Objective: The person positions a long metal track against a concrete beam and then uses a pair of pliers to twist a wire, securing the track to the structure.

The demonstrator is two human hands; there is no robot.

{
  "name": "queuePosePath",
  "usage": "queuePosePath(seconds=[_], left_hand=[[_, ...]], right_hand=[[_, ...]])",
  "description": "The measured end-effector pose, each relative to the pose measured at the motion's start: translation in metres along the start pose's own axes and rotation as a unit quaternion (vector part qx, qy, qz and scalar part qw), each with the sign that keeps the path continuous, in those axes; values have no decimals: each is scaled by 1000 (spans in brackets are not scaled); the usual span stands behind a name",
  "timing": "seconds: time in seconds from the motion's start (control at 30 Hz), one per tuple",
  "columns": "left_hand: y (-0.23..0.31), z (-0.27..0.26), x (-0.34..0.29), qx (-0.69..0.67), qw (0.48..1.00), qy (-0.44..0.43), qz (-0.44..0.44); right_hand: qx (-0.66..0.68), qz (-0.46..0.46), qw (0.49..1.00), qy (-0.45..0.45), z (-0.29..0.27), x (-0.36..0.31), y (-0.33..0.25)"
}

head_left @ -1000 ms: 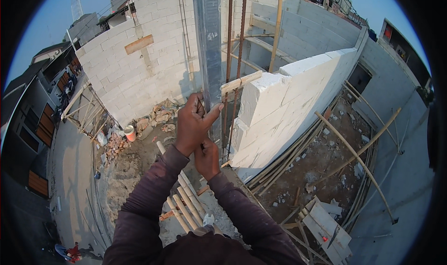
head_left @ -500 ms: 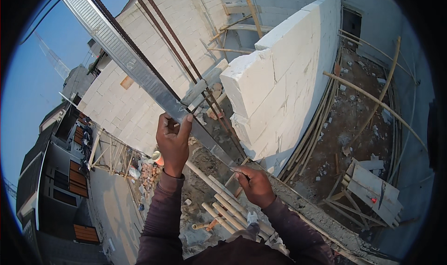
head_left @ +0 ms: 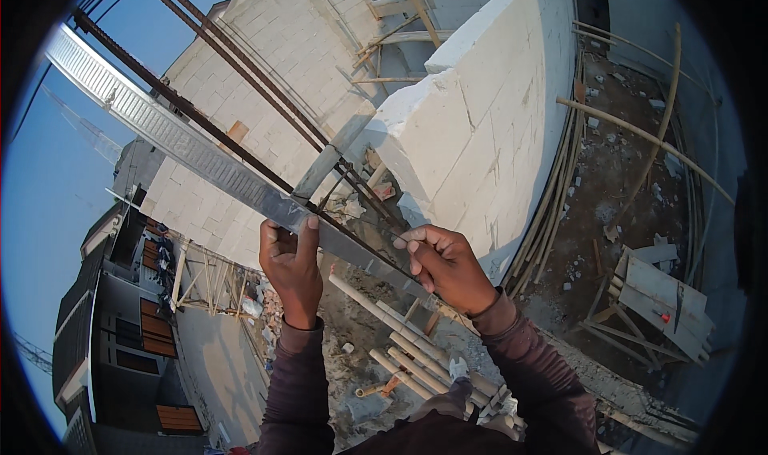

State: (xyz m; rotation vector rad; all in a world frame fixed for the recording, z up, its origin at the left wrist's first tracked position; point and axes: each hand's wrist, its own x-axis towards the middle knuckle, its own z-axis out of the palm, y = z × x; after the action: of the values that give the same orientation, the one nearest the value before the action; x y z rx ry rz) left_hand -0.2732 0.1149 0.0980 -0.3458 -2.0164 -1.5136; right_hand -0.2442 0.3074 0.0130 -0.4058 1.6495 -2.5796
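Here, the left hand (head_left: 291,273) is clamping the near edge of a ribbed grey metal strip (head_left: 192,149) between thumb and forefinger. The strip is slanting from the upper left down toward the space between the hands, running alongside dark steel rods (head_left: 184,102). The right hand (head_left: 452,273) is hovering by the strip's lower end with its fingers curling inward; I cannot tell whether they are gripping anything.

A short wooden batten (head_left: 339,148) is crossing the rods, its lower end sitting by the strip's far edge and its upper end sitting beside the near end of a white block wall (head_left: 496,127). Below the hands, bamboo poles (head_left: 384,315) are lying roughly side by side. Over on the right, a small red object (head_left: 665,317) is resting near the lower edge of a pale board (head_left: 652,283).
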Motion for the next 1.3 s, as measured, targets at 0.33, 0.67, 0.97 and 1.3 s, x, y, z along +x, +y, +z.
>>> queuePosePath(seconds=[0.33, 0.67, 0.97, 1.3], left_hand=[[-12, 0, -1, -54, 998, 23, 3], [-20, -3, -5, -69, 997, 39, -25], [-19, 3, -6, -70, 997, 34, -5], [-28, 2, -3, -54, 998, 37, 8]], right_hand=[[22, 54, 998, -21, 14, 32, -6], [15, 84, 996, -39, 24, 33, -15], [37, 89, 993, -67, 41, 65, -26], [-95, 36, 990, -102, 59, 91, -49]])
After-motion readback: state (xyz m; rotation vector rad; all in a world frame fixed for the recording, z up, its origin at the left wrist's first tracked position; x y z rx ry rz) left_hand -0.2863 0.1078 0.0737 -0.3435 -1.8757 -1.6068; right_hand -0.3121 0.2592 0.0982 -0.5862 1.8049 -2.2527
